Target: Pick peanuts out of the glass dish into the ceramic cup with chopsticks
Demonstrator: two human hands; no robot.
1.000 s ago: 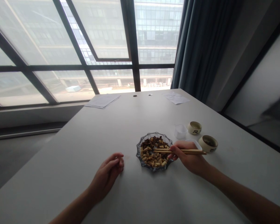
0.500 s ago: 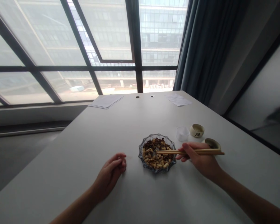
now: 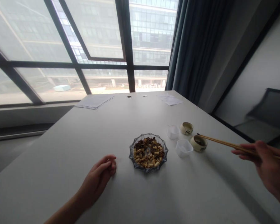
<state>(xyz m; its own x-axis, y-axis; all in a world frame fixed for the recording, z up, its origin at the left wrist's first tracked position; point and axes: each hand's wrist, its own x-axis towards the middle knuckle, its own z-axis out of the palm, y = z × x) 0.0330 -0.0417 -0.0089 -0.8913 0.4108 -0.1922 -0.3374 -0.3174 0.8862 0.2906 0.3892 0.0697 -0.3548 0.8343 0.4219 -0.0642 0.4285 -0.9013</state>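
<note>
My right hand (image 3: 266, 163), at the right edge, grips a pair of wooden chopsticks (image 3: 224, 143). Their tips pinch a small dark piece, seemingly a melon seed (image 3: 198, 134), above the nearer ceramic cup (image 3: 197, 147), which has something dark inside. In the middle of the white table stands a scalloped glass bowl (image 3: 131, 155) with unshelled peanuts (image 3: 150, 163) and dark seeds (image 3: 140, 144). Left of this bowl, my left hand (image 3: 101, 172) rests on the tabletop, fingers loosely curled together with nothing visible in them.
Two clear plastic containers (image 3: 184, 152) sit between the glass bowl and the cups. Behind the nearer cup is another ceramic cup (image 3: 186, 129) with a dark character. Papers (image 3: 95, 101) lie at the far edge, before windows and a blue curtain (image 3: 186, 46). A chair (image 3: 270, 105) is at right.
My right hand has carried the chopsticks from the glass bowl rightward, and their tips are now over the nearer cup. The view has turned slightly right. My left hand still rests on the table.
</note>
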